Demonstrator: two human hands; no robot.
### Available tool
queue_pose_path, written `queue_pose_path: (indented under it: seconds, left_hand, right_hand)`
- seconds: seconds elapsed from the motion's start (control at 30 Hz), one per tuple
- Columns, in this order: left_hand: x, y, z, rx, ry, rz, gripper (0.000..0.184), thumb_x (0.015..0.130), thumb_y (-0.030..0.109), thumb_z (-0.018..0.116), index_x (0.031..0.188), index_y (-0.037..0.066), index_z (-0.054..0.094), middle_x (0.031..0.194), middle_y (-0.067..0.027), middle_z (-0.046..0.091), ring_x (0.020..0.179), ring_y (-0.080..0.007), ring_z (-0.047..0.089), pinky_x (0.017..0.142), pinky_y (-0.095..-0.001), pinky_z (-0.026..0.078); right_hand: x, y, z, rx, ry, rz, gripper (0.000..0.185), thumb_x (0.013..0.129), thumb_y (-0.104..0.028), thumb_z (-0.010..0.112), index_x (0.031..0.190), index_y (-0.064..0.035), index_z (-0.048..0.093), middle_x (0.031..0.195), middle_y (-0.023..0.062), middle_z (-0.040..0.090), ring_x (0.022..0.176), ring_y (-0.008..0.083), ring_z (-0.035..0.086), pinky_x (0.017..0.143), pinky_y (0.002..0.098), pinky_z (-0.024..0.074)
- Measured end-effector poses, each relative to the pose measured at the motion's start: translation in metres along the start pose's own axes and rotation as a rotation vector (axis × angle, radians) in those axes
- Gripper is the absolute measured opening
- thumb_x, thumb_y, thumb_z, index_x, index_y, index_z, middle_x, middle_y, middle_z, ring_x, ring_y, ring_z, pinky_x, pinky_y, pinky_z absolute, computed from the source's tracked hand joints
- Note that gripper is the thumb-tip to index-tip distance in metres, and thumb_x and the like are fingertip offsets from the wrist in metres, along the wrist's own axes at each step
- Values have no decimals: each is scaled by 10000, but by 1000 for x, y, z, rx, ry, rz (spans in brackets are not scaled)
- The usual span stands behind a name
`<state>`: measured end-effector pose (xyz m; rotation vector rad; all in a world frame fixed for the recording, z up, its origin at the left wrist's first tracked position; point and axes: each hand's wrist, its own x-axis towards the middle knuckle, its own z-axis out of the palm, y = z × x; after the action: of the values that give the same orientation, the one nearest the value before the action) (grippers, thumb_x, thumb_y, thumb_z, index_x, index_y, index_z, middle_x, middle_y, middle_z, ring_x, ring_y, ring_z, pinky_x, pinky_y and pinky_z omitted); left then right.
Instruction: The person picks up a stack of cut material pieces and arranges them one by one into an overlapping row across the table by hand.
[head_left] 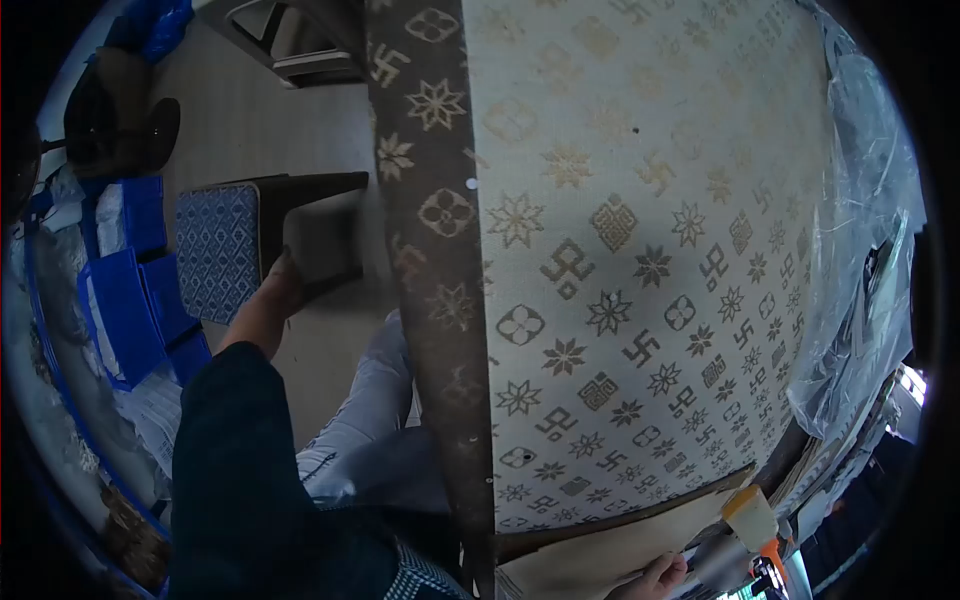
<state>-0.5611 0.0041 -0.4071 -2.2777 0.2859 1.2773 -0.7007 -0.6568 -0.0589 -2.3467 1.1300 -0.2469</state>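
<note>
My left hand reaches down on the left side, its thumb against a dark grey, flat, blurred object. Right beside it is a low stool with a blue diamond-patterned seat and dark legs. At the bottom edge my right hand has its fingers curled over a brown paper-like sheet; what they hold is too small to tell. A yellow and orange tool and a blurred grey shape lie just right of that hand.
A large table covered in pale patterned cloth with a dark border fills the right. Clear plastic hangs over its far right side. Blue boxes line the left, with a dark chair above and a grey plastic stool at the top.
</note>
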Motion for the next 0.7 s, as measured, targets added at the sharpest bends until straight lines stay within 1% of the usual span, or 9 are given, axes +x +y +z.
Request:
queue_pose_path:
  seconds: [0.1,0.3,0.37,0.4,0.43,0.53,0.57,0.67,0.7]
  left_hand:
    - [-7,17,9,-12,12,22,268,843,191,526,1038,66,662,1173,-104,614,1108,-274,553,848,-416,479]
    - [-27,91,7,-166,64,137,268,851,203,530,1046,68,656,1156,-100,617,1079,-265,561,835,-410,481]
    - [-34,117,5,-234,57,174,268,854,207,532,1048,69,654,1150,-98,618,1070,-262,563,830,-408,482]
    - [-37,127,2,-268,49,192,268,855,209,533,1050,69,653,1147,-97,619,1065,-261,565,828,-407,482]
    - [-40,135,0,-303,39,199,268,857,211,534,1051,70,652,1144,-96,620,1060,-259,566,826,-406,482]
    - [-48,153,-6,-408,0,212,268,861,217,536,1055,71,649,1136,-94,621,1046,-255,570,819,-403,483]
    - [-50,161,-8,-448,-15,216,268,862,219,537,1056,71,648,1133,-93,622,1041,-253,571,817,-402,483]
    - [-54,173,-14,-561,-53,210,269,866,225,539,1060,72,645,1124,-91,624,1027,-249,575,810,-399,484]
    - [-56,177,-16,-597,-64,208,269,867,227,540,1061,72,644,1121,-90,625,1022,-247,576,808,-399,484]
  right_hand:
    - [-3,1,-1,12,13,8,208,925,-210,583,955,-9,538,849,20,542,773,112,490,720,262,404]
    - [-10,6,-16,69,59,8,205,931,-205,577,981,-12,532,863,17,538,782,107,485,732,257,399]
    - [-12,-2,-14,122,82,14,204,933,-204,575,989,-12,530,868,15,536,785,105,483,737,255,397]
    - [-13,-17,-4,190,116,43,222,915,-216,602,971,-13,530,844,17,531,756,112,486,709,263,404]
    - [-14,-12,-10,239,46,98,228,912,-199,602,1023,-23,508,875,9,525,794,100,479,734,243,393]
    - [-15,-6,-10,215,76,76,182,942,-206,562,992,-33,532,843,-18,501,751,66,433,687,214,353]
    - [-15,-8,-11,175,89,70,198,932,-222,581,984,-40,526,839,-25,496,747,65,434,678,208,349]
    - [-16,-4,-16,154,78,156,216,918,-235,596,982,-41,526,836,-29,488,738,66,437,668,204,346]
    - [-16,8,-15,234,85,110,262,887,-264,635,990,-47,532,823,-35,472,723,60,430,652,199,339]
